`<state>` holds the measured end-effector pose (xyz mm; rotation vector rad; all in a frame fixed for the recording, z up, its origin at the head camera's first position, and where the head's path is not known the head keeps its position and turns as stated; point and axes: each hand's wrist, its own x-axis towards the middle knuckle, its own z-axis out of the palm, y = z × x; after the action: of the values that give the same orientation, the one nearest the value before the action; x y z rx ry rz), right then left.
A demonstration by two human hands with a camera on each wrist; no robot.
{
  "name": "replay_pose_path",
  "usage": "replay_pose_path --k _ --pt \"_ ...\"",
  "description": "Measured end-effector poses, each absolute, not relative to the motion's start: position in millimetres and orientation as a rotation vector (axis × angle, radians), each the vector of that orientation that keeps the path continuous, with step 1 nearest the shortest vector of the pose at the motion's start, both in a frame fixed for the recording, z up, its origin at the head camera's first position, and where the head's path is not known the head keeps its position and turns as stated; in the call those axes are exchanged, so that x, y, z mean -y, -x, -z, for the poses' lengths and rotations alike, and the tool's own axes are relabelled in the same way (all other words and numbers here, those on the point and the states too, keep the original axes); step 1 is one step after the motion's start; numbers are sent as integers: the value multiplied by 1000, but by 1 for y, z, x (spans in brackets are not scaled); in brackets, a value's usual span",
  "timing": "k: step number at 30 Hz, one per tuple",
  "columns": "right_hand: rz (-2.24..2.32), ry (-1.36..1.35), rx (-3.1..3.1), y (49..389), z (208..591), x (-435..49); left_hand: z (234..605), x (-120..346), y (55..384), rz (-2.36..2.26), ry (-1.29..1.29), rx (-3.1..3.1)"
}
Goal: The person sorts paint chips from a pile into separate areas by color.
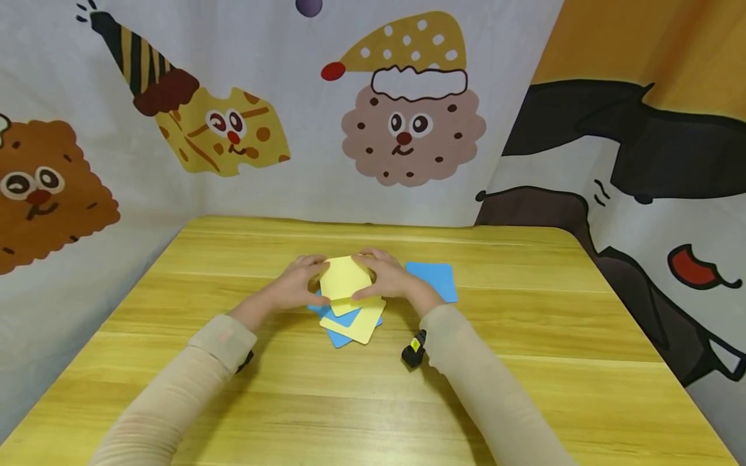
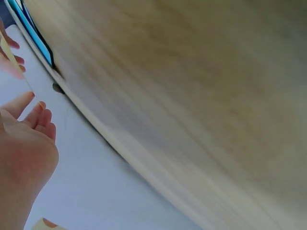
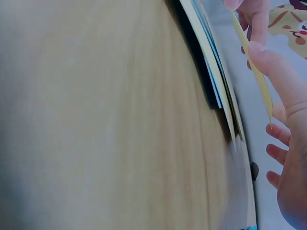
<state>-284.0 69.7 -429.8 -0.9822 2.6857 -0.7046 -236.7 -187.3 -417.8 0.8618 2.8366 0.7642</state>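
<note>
A yellow square card (image 1: 345, 278) is raised off the table between both hands. The left hand (image 1: 296, 283) holds its left edge, thumb at the near corner and fingers at the far one. On the opposite edge the right hand (image 1: 387, 275) grips it the same way. The right wrist view shows this yellow card (image 3: 261, 86) nearly edge-on, apart from the pile below. Under it lies a loose, fanned pile with another yellow card (image 1: 364, 327) and blue cards (image 1: 338, 338), partly hidden by the raised card.
A separate blue card (image 1: 437, 279) lies right of the pile, partly behind the right forearm. The wooden table (image 1: 373, 401) extends toward the viewer, and a printed curtain (image 1: 303, 194) hangs behind its far edge. A black wrist device (image 1: 414, 353) sits by the right cuff.
</note>
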Motion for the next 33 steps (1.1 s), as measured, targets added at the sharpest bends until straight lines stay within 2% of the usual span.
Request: replay_pose_path --k 33 --pt "729 1004 -2903 226 412 -112 408 149 213 -704 -1067 -2844"
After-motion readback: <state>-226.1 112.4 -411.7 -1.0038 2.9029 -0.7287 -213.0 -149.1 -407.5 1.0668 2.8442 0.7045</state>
